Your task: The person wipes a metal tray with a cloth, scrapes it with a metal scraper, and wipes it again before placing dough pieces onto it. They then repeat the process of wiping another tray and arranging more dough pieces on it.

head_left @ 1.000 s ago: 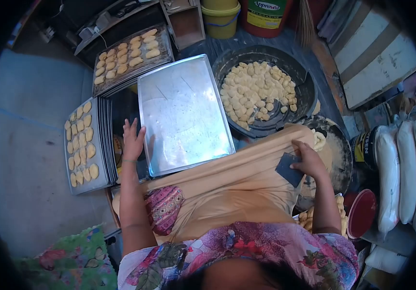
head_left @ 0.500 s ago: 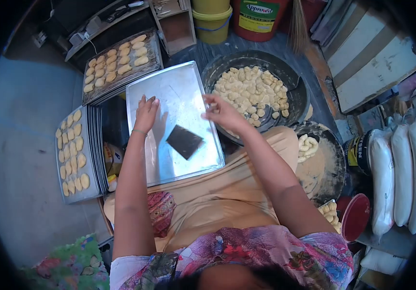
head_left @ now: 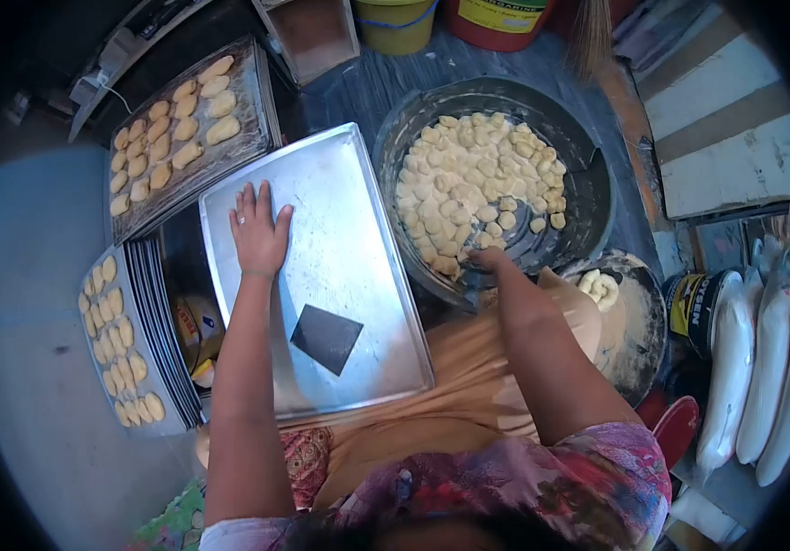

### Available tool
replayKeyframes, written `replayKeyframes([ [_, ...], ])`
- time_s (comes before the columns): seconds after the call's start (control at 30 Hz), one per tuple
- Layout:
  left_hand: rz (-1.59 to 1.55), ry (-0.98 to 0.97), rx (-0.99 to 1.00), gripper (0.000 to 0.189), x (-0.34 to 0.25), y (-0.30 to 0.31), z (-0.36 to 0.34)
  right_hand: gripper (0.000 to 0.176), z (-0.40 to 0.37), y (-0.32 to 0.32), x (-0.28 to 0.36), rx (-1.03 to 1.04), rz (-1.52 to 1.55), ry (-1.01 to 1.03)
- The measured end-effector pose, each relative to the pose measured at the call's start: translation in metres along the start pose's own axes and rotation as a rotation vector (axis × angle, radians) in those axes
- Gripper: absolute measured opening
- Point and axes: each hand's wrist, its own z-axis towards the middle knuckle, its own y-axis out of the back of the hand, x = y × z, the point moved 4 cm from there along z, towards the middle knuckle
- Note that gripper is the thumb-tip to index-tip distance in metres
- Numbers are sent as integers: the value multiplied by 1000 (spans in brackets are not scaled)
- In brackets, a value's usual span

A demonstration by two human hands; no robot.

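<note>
Left, stacked trays [head_left: 167, 418] carry shaped dough. The left hand [head_left: 262, 241], grip spread flat, covers part of a metal tray [head_left: 330, 211] whose long axis runs forward, leaning left; a dark square [head_left: 326, 340] lies on it. The right hand [head_left: 488, 261] meets dough balls [head_left: 477, 170] in the basin [head_left: 599, 193]; I cannot tell its grip. Beyond, a red bucket [head_left: 487, 34] reads "GARINE"; right, a tub [head_left: 689, 308], "OYSEN".
</note>
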Motion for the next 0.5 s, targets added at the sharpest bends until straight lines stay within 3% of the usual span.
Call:
replayKeyframes([
  [0.17, 6, -16, -20, 65, -2, 0, 1, 109, 30, -61, 92, 182, 447, 175],
  [0.23, 2, -20, -13, 65, -3, 0, 2, 110, 22, -59, 148, 121, 313, 60],
  [0.3, -12, -28, -4, 66, -3, 0, 3, 99, 10, -32, 211, -74, 224, -94],
  [0.37, -12, -29, 9, 66, -2, -2, 3, 91, 18, -29, 237, -271, 501, -121],
  [0.47, -23, -30, 21, 66, -1, -1, 4, 84, 9, -5, 219, -621, -266, 145],
  [0.5, -29, -31, 22, 66, 0, -1, 5, 84, -10, 14, 210, -589, -361, 209],
])
